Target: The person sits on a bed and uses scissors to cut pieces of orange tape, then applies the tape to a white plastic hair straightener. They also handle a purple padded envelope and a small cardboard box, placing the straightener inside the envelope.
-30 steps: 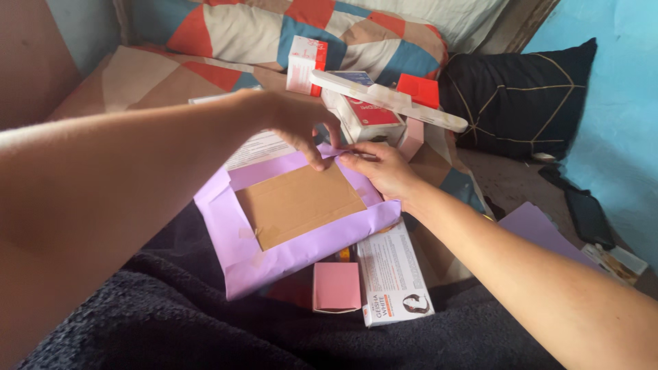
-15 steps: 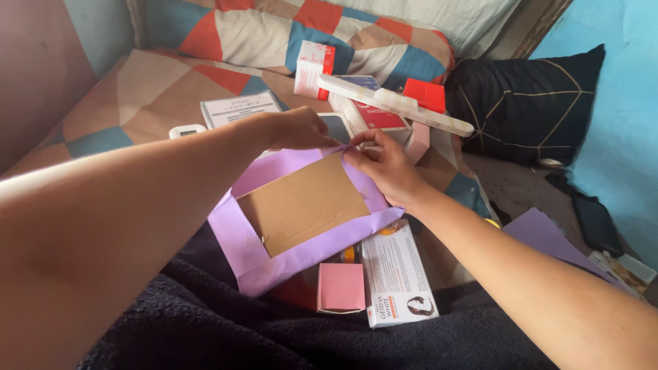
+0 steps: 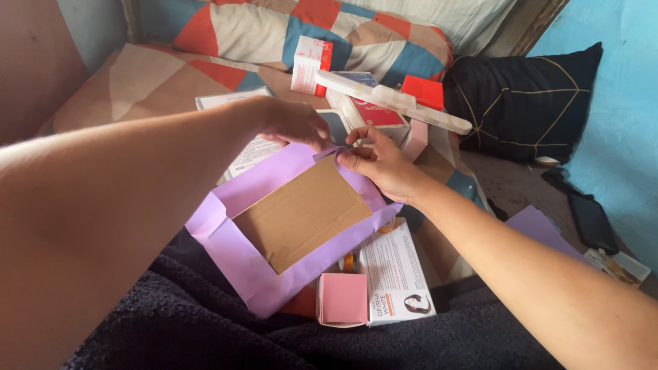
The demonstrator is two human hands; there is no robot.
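A flat brown cardboard box (image 3: 301, 209) lies partly wrapped in lilac paper (image 3: 236, 250) on my lap. Both hands meet at its far corner. My left hand (image 3: 291, 123) pinches the paper's folded edge there from above. My right hand (image 3: 380, 161) grips the same corner fold from the right, thumb on top. The paper's far corner is hidden under my fingers.
A pink box (image 3: 340, 298) and a white carton (image 3: 397, 274) lie by the near edge of the parcel. Behind it are red-and-white boxes (image 3: 370, 113), a long white box (image 3: 391, 99) and a printed sheet (image 3: 250, 147). A black cushion (image 3: 524, 103) lies right; spare lilac paper (image 3: 541, 229) too.
The parcel has tilted and slid a little toward me and left. Both hands stay at the far corner, still pressing the paper fold.
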